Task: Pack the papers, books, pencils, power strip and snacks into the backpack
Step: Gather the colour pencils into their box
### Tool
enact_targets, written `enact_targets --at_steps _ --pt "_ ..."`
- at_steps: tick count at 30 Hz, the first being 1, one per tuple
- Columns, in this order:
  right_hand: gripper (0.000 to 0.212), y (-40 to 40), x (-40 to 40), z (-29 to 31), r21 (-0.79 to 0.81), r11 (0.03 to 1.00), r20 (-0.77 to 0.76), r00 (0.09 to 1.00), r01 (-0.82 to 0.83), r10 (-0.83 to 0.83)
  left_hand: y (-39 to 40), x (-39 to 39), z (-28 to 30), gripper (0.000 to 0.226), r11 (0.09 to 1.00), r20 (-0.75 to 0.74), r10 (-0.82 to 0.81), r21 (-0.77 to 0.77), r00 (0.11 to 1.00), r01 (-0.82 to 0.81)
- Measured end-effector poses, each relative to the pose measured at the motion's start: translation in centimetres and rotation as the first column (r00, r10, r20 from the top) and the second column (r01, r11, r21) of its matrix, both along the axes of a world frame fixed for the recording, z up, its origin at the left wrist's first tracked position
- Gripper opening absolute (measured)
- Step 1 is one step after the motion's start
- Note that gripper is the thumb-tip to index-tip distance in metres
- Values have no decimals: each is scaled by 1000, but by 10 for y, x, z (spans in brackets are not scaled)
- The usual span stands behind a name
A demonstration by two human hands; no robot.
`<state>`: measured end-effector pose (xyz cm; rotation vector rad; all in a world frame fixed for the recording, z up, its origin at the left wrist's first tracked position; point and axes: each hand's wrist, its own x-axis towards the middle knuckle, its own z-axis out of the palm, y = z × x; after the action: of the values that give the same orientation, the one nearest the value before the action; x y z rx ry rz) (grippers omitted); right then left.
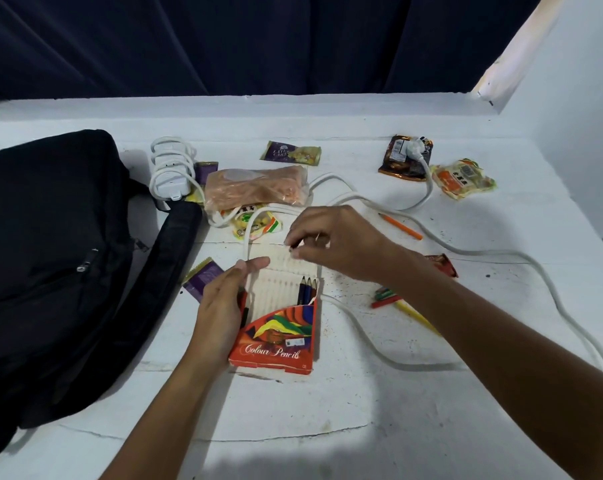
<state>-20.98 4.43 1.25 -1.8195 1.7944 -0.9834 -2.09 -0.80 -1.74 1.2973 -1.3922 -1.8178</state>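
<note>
A red "Colour Pencils" box (275, 341) lies on the white table, its white inner tray (279, 275) pulled out with three dark pencils (307, 291) in it. My left hand (223, 306) holds the box's left side. My right hand (338, 240) pinches something small and dark at the tray's far end; I cannot tell what it is. The black backpack (50, 265) lies closed at the left. The white power strip (170, 168) sits beyond it, its cord (500, 252) trailing across the table. Snack packets (258, 188) lie behind the box.
Loose pencils lie to the right: an orange one (402, 227) and a red, green and yellow group (391, 299). More snack packets (464, 180) sit at the far right, one brown (405, 157) under the plug. A white wall borders the right side.
</note>
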Motion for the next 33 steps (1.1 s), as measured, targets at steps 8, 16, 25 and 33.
enact_targets --at_steps 8,16,25,33 --pt "20 15 14 -15 -16 993 -204 972 -119 114 -7 -8 2 44 995 -75 -34 -99 997 26" --pt "41 32 8 -27 -65 997 -315 947 38 -56 -9 -14 4 45 993 -109 -35 -118 993 22" --pt "39 47 8 -29 -77 996 -155 987 39 -50 -7 -22 2 44 995 -137 -60 -83 989 49" --pt "33 63 -4 -29 -63 979 -46 979 194 -197 -4 -31 1 43 993 -103 -84 -92 991 75"
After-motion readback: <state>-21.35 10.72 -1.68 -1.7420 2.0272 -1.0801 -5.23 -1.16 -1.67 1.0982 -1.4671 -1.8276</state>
